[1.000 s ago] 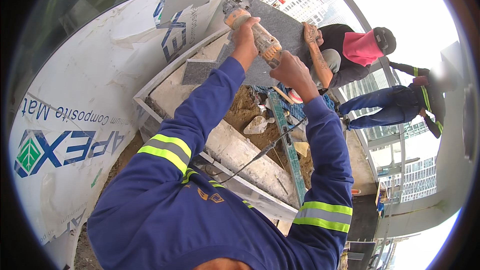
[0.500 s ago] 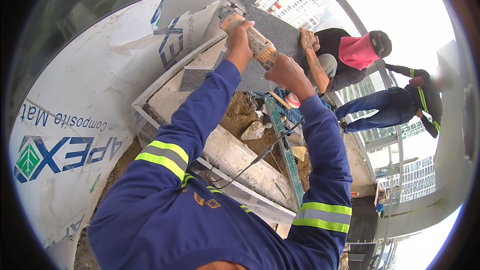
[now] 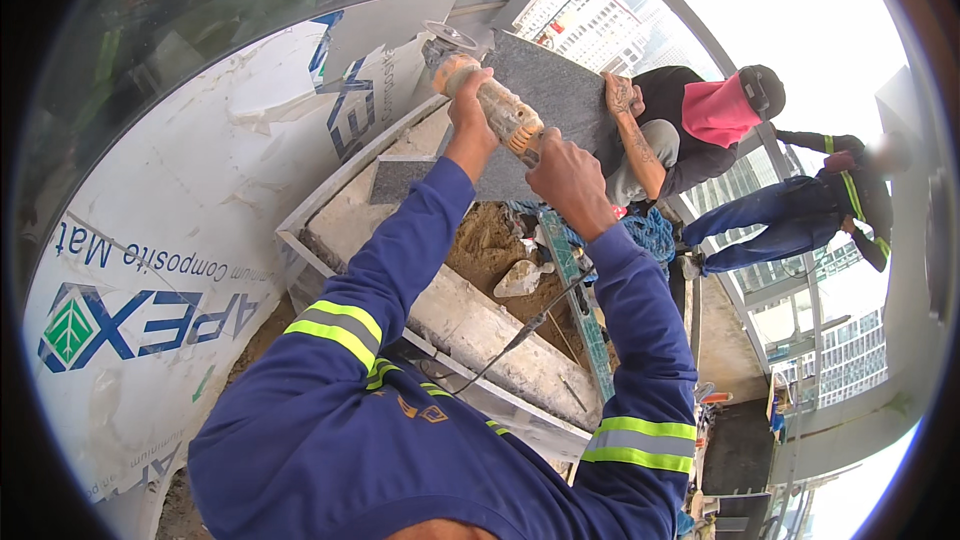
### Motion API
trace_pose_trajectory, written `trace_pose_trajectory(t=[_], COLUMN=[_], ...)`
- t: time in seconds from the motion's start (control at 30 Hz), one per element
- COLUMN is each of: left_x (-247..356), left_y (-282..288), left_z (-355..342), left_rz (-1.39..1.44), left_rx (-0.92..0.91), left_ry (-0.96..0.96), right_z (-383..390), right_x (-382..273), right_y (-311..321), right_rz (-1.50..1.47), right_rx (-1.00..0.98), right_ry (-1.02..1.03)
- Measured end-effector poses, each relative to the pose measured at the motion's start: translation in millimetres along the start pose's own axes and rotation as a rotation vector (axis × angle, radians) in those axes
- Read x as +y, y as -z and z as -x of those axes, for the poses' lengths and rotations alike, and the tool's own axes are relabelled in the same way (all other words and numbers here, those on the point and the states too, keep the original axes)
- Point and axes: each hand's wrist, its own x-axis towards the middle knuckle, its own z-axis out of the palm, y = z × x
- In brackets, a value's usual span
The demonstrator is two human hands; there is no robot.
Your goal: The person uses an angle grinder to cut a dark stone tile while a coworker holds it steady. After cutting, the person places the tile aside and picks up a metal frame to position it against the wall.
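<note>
my right hand (image 3: 572, 178) is wrapped around the rear end of the dusty grinder (image 3: 512, 120); it slants forward and left into my left hand (image 3: 472, 118), curled around its body behind the head. it looks rigid and fairly heavy, perhaps slick with dust, best held at those two places. beyond are its disc (image 3: 452, 35), the grey slab (image 3: 550, 80) and a co-worker's hand (image 3: 622, 93).

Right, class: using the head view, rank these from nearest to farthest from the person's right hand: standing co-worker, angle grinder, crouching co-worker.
1. Angle grinder: held in the right hand, extending upper left.
2. Crouching co-worker: to the hand's right.
3. Standing co-worker: farther right, behind.
</note>
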Motion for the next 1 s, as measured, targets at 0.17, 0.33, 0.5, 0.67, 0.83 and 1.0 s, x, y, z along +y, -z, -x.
trace_pose_trajectory(t=[0.17, 0.33, 0.5, 0.67, 0.83, 1.0], left_x=[-15, -23, -29, -28, -29, -25], left_y=[-11, -19, -25, -21, -27, -23], left_z=[13, 7, 9, 3, 10, 0], left_rz=[0.145, 0.234, 0.254, 0.223, 0.228, 0.225], left_rx=[0.015, -0.003, 0.021, -0.001, 0.003, 0.045], left_ry=[0.058, 0.045, 0.061, 0.040, 0.017, 0.086], right_z=[-5, -11, -13, -17, -19, -19], right_x=[14, 13, 20, 19, 26, 19], right_y=[9, 34, 40, 45, 43, 47], right_rz=[0.103, 0.229, 0.250, 0.255, 0.236, 0.179], right_rx=[-0.022, -0.010, 0.006, 0.001, 0.008, -0.066], right_ry=[0.010, 0.068, 0.123, 0.141, 0.143, 0.096])
